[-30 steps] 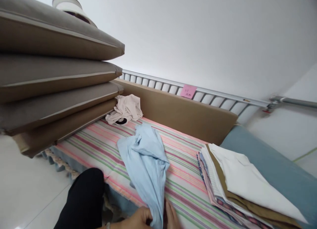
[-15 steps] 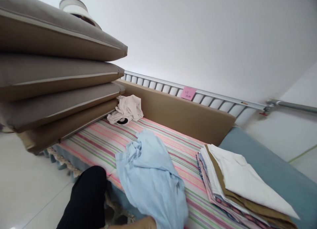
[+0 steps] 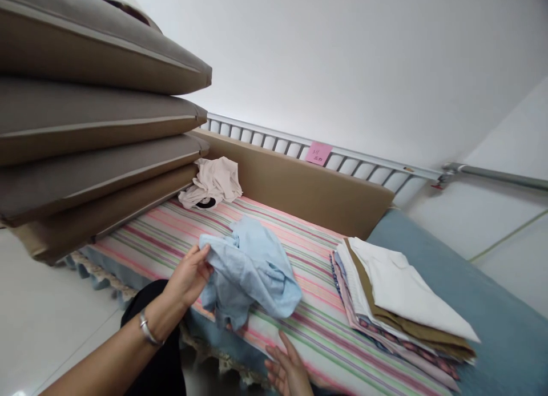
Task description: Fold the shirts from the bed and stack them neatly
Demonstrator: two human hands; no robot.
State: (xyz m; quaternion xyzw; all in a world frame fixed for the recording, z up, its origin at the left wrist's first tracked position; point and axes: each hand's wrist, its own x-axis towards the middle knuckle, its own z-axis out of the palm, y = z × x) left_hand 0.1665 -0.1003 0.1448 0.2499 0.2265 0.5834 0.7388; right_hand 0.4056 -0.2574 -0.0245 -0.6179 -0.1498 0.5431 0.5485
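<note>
A light blue garment [image 3: 252,270], probably a shirt, lies bunched up on the striped sheet [image 3: 308,322]. Its left edge is pinched between the thumb and fingers of my left hand [image 3: 191,275], which wears a silver bracelet [image 3: 149,328] at the wrist. Close to the front edge, my right hand [image 3: 287,366] is open, fingers apart, below and to the right of the garment and not holding it. On the right lies a stack of folded clothes [image 3: 402,304], with a white piece on top. A crumpled pale pink garment [image 3: 217,180] with a black round print sits at the back left.
Thick grey-brown cushions [image 3: 103,116] are piled on the left, with a pale hat [image 3: 124,2] on top. Behind the sheet runs a brown board [image 3: 291,179] before a white radiator [image 3: 257,138] bearing a pink note [image 3: 319,153]. A metal pipe [image 3: 505,176] crosses the right wall.
My left hand has come into view holding the garment's left edge. The blue garment is more bunched and its lower part has risen from the front edge. My right hand now shows, open.
</note>
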